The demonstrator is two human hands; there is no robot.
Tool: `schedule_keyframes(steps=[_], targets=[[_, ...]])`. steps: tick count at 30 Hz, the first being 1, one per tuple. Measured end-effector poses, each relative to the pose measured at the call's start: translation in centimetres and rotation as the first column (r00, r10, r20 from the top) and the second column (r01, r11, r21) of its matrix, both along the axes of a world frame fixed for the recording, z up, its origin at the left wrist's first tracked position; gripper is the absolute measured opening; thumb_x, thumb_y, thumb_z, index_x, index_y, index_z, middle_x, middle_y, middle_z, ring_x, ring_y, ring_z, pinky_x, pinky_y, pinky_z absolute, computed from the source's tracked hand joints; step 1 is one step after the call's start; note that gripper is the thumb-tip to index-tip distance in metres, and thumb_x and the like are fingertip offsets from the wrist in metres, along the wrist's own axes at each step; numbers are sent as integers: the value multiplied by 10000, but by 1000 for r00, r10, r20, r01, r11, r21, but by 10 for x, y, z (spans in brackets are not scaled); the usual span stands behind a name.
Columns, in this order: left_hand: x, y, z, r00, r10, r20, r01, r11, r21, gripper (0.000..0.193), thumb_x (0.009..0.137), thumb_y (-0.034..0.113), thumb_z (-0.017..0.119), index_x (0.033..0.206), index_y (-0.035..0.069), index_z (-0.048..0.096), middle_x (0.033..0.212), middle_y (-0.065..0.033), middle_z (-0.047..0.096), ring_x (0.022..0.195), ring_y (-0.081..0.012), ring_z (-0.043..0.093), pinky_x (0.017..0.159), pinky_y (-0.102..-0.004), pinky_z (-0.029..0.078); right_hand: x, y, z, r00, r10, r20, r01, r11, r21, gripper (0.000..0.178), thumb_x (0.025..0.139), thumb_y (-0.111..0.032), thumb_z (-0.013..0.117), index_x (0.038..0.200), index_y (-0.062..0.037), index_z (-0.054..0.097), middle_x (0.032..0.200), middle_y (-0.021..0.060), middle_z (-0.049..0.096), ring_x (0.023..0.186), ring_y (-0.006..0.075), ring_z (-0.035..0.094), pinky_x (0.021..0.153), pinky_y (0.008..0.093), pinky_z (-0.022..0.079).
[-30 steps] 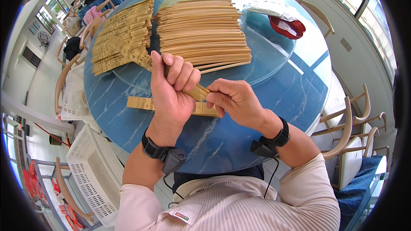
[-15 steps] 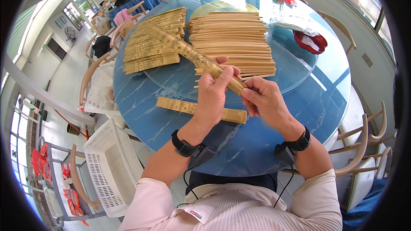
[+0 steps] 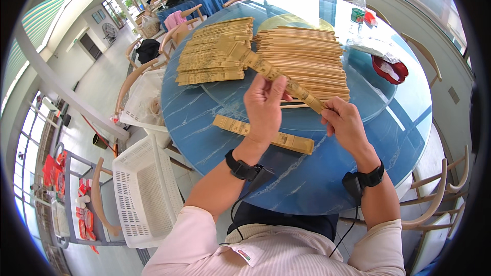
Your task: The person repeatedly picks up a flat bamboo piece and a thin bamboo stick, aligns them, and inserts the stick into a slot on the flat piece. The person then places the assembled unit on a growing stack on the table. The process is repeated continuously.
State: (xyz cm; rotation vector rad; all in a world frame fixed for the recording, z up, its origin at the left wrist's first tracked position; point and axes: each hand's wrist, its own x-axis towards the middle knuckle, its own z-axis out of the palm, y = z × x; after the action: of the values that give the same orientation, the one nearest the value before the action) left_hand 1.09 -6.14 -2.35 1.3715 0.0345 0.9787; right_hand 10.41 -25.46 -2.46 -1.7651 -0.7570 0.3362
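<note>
I hold 1 long printed paper sleeve [image 3: 266, 69] in the air above the round blue table [image 3: 327, 184]. My left hand [image 3: 263, 110] is closed around its middle part, with the thumb and fingers pressing it from both sides. My right hand [image 3: 345, 122] pinches the lower end of the same sleeve between the fingertips. The sleeve is tilted, and its far end points to the upper left, over the stack of printed sleeves [image 3: 212, 53]. Just beside this stack, on the right, lies a big pile of plain wooden chopsticks [image 3: 312, 56]. 1 more printed sleeve [image 3: 289, 140] lies flat on the table under my hands. A white plastic basket [image 3: 143, 189] stands on the floor at my left.
</note>
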Motion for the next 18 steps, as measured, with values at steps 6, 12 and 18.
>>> schedule_keyframes(steps=[6,12,18], targets=[[0,-27,-13,933,-207,-294,240,968,80,138,1038,138,726,1038,11,674,849,-30,702,717,-83,625,657,-265,540,-8,2,1,996,39,-76,-39,999,0,102,1030,-63,621,948,-4,629,747,49,658,529,116,585,498,284,454],[-2,-22,-12,925,-196,-325,234,969,82,142,1007,130,755,1060,6,708,865,-52,744,730,-109,660,687,-289,547,-8,5,-3,999,41,-15,-40,998,39,114,1034,-78,632,955,4,630,739,46,646,533,109,587,496,281,458],[-4,-19,21,980,-87,-177,114,982,151,118,1024,103,731,1061,2,681,870,-41,741,779,-102,673,713,-268,549,-3,5,-2,1000,-10,17,8,989,146,122,1035,-96,641,992,18,651,746,56,655,537,116,592,499,282,462]])
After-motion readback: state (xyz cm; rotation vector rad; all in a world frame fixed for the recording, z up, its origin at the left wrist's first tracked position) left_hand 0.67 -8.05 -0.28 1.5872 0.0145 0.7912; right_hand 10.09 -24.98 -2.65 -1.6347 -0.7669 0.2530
